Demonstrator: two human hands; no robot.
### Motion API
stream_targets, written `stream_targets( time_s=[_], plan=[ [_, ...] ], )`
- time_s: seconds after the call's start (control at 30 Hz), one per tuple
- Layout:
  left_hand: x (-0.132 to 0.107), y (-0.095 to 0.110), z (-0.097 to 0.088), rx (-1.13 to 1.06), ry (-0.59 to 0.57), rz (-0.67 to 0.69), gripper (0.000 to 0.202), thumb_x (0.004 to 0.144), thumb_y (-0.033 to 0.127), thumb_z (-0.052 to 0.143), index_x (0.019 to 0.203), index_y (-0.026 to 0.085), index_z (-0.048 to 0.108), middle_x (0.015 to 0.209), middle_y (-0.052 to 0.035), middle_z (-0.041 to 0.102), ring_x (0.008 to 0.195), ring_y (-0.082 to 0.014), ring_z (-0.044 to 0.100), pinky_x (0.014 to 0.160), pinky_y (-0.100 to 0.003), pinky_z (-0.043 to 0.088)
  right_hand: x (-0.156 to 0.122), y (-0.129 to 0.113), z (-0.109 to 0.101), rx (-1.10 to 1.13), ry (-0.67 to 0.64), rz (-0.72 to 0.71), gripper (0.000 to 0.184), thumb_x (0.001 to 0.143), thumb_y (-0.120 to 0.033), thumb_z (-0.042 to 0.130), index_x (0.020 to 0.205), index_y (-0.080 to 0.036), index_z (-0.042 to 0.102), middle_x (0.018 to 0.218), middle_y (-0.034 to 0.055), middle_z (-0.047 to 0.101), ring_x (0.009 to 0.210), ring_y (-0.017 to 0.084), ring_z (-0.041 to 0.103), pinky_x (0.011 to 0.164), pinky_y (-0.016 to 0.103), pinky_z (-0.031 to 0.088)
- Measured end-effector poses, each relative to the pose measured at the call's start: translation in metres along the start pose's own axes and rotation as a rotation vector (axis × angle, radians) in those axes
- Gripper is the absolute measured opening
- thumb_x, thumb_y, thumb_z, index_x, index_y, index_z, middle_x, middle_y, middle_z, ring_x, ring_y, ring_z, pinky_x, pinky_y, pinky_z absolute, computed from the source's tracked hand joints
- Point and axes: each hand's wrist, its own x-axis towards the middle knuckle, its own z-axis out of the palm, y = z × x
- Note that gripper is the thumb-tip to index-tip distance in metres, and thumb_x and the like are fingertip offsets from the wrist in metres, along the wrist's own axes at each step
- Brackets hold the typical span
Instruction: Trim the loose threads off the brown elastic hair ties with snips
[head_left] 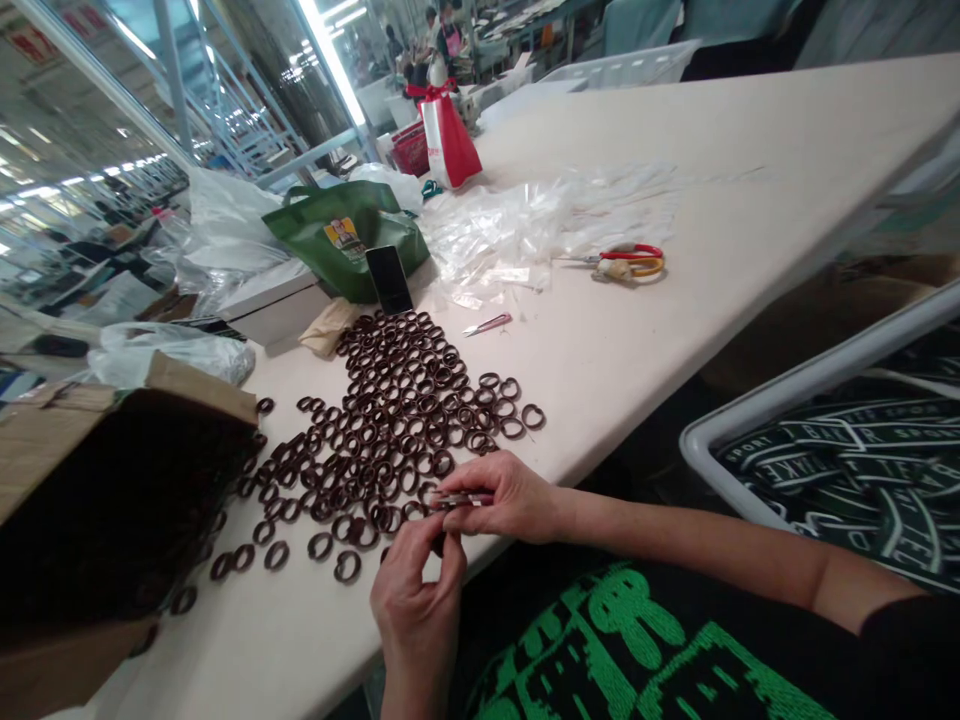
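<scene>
At the table's near edge my two hands meet. My right hand is closed around thread snips, whose blades point left over the fingertips of the other hand. Pinched in my left hand is a small dark brown loop, mostly hidden by the fingers. Just beyond both hands spreads a large pile of similar dark brown loops, some lying singly around its edges.
An open cardboard box lies at left. Behind the pile are a phone, a green bag, clear plastic bags, another pair of snips and red-and-yellow-handled scissors. A bin of printed straps stands right.
</scene>
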Motion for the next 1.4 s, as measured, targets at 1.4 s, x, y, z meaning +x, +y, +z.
stream_targets(
  time_s=[1.4],
  plan=[
    [-0.013, -0.005, 0.010, -0.893, 0.221, -1.023, 0.039, 0.055, 0.041, 0.089, 0.079, 0.014, 0.074, 0.059, 0.0003, 0.062, 0.050, -0.0076, 0.049, 0.050, -0.019, 0.042, -0.005, -0.007, -0.004, -0.725, 0.010, -0.240, 0.033, 0.095, -0.041, 0.052, 0.073, -0.016, 0.057, 0.071, 0.0009, 0.057, 0.065, 0.012, 0.051, 0.060, 0.023, 0.035]
  ],
)
